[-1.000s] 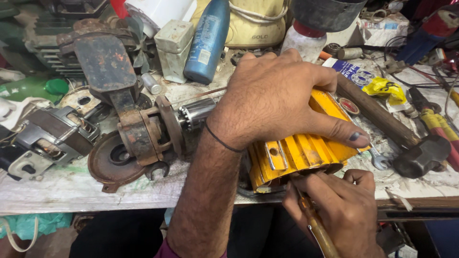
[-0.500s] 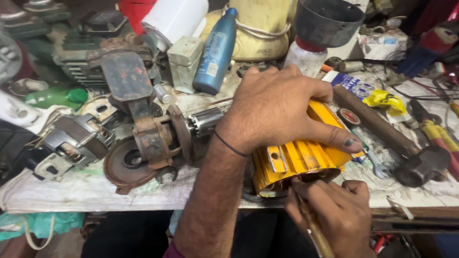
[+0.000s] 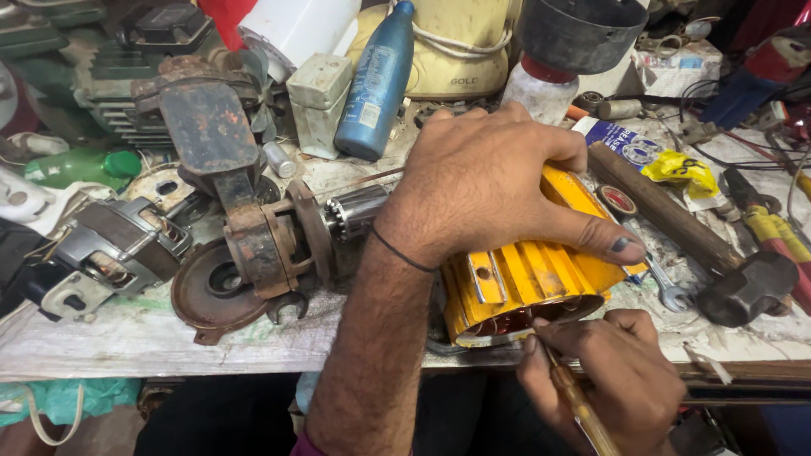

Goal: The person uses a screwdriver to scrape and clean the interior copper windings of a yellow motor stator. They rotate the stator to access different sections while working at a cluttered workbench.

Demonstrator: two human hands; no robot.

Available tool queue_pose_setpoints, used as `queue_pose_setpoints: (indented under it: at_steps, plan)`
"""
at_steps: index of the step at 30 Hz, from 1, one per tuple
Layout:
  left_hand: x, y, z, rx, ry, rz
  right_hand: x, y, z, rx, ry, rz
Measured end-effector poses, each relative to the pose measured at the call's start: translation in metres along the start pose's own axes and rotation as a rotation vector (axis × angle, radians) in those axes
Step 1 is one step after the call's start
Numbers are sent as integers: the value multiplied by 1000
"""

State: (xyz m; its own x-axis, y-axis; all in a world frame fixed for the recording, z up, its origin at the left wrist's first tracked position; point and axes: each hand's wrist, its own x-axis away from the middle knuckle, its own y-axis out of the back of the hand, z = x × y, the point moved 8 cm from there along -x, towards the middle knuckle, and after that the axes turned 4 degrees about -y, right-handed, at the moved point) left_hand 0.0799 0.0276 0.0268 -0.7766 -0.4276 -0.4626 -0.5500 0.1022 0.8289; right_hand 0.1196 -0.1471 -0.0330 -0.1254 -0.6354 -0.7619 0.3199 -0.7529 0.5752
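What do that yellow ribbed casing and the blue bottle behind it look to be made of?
The yellow ribbed casing looks like cast metal under glossy yellow paint: stiff fins, scuffed edges. The blue bottle could be coated metal or plastic; its smooth satin sheen leaves that open. The left hand grips the casing.

A worn, paint-stained wooden workbench [image 3: 101, 350] fills the view, its whitish top scratched and grimy, its front edge chipped. Clutter crowds its far edge. Below the front edge lies dark shadow, with a teal cloth [image 3: 80, 397] hanging at the left corner.
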Motion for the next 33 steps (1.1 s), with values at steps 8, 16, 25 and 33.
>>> queue_pose_setpoints:
  at_steps: [8,16,25,33]
  plan:
    - [0,1,0,-16,-4,-10,-4,-5,1,-9,32,39]
    - [1,4,-1,-17,-15,-31,-3,-7,2,15,24,14]
    - [-1,-4,2,-25,-21,41,-2,-7,-4,46,30,40]
    - [2,5,0,8,-26,-18,-5,-5,0,-40,51,2]
